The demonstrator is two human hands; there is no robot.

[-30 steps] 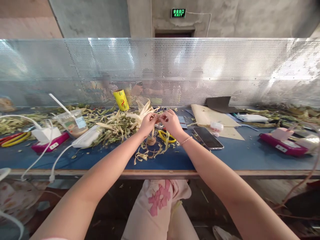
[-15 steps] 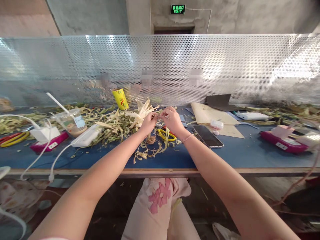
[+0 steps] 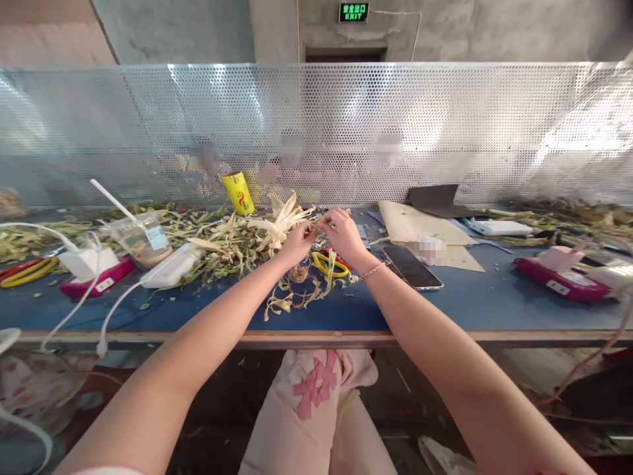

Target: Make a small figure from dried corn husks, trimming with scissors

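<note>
My left hand and my right hand meet over the blue table, fingers pinched on a thin pale husk strip stretched between them. A small round woven piece sits on the table just below the hands, with loose husk strips around it. Yellow-handled scissors lie under my right wrist. A heap of dried husk leaves lies to the left and behind the hands.
A plastic cup with a straw, white chargers with cables and a pink box stand at left. A yellow roll leans by the perforated metal screen. A phone, brown paper and another pink box lie right.
Both hands stayed pinched together on the strip and shifted slightly up and away; the view rose a little.
</note>
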